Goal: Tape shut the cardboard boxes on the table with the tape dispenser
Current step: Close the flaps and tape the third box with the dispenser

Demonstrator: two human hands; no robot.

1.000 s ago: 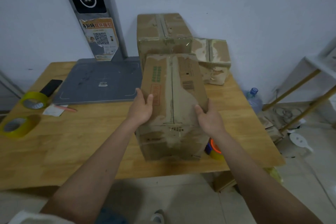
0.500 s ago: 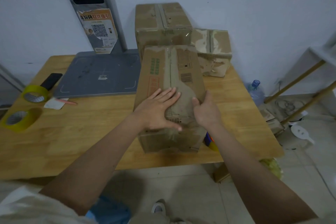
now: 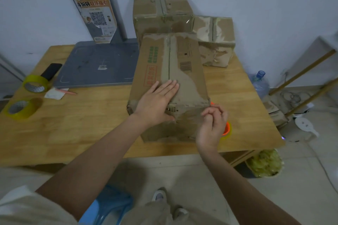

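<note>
A long worn cardboard box (image 3: 184,64) lies on the wooden table (image 3: 76,126), its top flaps meeting along a centre seam. My left hand (image 3: 157,104) rests flat on the near end of its top, fingers spread over the seam. My right hand (image 3: 212,126) hovers off the box's near right corner, fingers loosely curled and holding nothing. An orange tape dispenser (image 3: 226,129) sits on the table just behind that hand, mostly hidden. A tall box (image 3: 162,9) and a small torn box (image 3: 215,40) stand at the back.
Two yellowish tape rolls (image 3: 34,84) (image 3: 20,108) lie at the table's left edge beside a black phone (image 3: 51,71). A grey scale platform (image 3: 98,64) with an upright post fills the back left. A water bottle (image 3: 260,83) and a wooden rack stand on the floor at right.
My right hand has come off the box's near right side and now floats beside the corner. My left hand stays flat on the box top, shifted slightly.
</note>
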